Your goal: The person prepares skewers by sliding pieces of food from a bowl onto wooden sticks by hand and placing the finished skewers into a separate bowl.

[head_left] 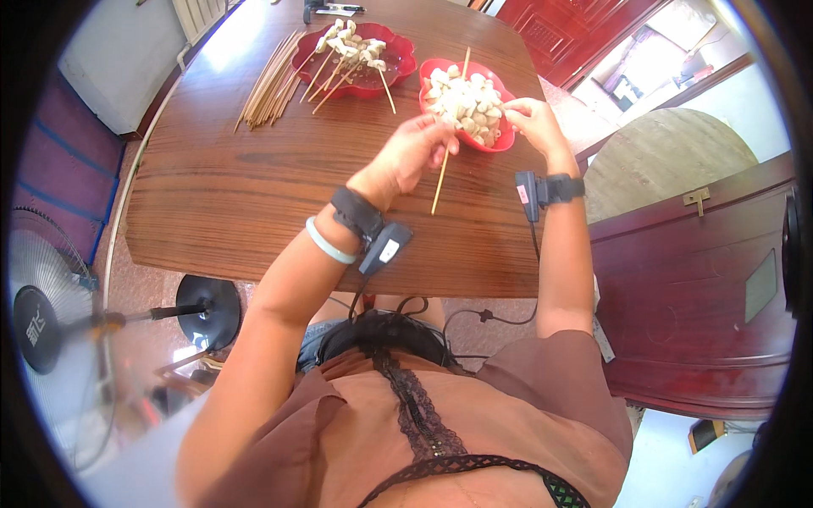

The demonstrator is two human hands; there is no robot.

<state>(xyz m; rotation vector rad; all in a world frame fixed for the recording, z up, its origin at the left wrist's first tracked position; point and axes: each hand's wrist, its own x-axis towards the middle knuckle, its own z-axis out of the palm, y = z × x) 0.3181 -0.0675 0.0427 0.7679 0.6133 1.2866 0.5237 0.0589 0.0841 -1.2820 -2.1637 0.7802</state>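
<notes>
My left hand (417, 151) is closed round a thin wooden skewer (439, 188), which slants past the near side of a red bowl (496, 146). Small pale chunks of food (476, 117) are heaped in that bowl. At the bowl's right rim is my right hand (535, 125), its thumb and fingers pinched together; what they hold, if anything, is too small to make out. Farther left, several skewers threaded with pale pieces (347, 52) rest across a second red dish (398, 52) with a scalloped rim.
Left of the dish lies a bundle of bare wooden skewers (269, 89) on the brown wooden table (279, 190). A black object (312, 8) and a pen sit at the far edge. A standing fan (51, 330) is at left; a dark red wooden panel (686, 296) stands at right.
</notes>
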